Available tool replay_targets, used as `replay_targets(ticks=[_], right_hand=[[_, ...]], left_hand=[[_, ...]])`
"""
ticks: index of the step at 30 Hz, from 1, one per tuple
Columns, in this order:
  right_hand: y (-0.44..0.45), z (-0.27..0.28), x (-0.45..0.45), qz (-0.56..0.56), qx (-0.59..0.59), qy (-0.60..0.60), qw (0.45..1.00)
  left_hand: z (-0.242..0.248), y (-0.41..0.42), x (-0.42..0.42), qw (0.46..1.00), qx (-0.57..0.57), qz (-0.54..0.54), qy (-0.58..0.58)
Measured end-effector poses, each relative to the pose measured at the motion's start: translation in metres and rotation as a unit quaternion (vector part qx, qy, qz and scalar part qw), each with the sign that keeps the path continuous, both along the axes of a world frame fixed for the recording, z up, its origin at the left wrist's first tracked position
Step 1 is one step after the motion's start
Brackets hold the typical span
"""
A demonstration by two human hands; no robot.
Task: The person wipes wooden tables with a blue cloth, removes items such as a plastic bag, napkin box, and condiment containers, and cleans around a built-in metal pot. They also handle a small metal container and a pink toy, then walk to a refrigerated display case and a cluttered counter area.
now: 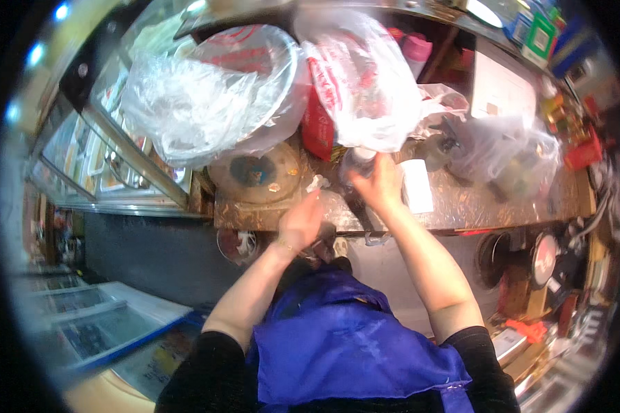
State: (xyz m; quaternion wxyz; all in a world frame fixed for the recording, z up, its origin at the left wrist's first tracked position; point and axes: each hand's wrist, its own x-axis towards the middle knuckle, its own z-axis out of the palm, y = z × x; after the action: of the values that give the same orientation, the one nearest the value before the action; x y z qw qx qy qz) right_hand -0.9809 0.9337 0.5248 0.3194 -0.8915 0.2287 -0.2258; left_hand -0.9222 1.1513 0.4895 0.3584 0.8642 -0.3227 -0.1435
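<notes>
My right hand (381,187) is at a clear bottle or jar with a white cap (362,155), its thumb and fingers around the side; blur hides how firmly they hold. My left hand (302,222) hovers at the front edge of the worn wooden counter (449,206), fingers towards a crumpled white tissue (318,183), and nothing plain shows in it. A white paper or card (417,186) lies right of my right hand. Beyond the bottle stand a red box (318,126) and a white plastic bag with red print (372,93).
A large plastic-wrapped round container (284,98) stands at the back left, behind a round board (256,173). A glass display case (134,160) borders the counter's left. Translucent bags (506,149) sit right. Below the counter's left edge is a round container (236,245).
</notes>
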Motion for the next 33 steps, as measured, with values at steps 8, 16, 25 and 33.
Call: replay_targets(ticks=[8, 16, 25, 33], right_hand=[[-0.073, -0.022, 0.014, 0.032, -0.070, 0.017, 0.997], [0.057, -0.020, -0.047, 0.237, 0.269, 0.044, 0.932], [0.188, -0.056, -0.029, 0.332, 0.656, 0.266, 0.624], [0.316, -0.115, 0.031, 0.163, 0.723, 0.442, 0.506]], left_hand=[[-0.041, -0.040, 0.020, 0.989, 0.130, 0.037, -0.057], [0.016, -0.001, -0.034, 0.993, -0.104, 0.054, -0.015], [0.024, 0.116, -0.129, 0.958, -0.011, 0.286, 0.026], [0.005, 0.257, -0.190, 0.792, -0.252, 0.527, 0.176]])
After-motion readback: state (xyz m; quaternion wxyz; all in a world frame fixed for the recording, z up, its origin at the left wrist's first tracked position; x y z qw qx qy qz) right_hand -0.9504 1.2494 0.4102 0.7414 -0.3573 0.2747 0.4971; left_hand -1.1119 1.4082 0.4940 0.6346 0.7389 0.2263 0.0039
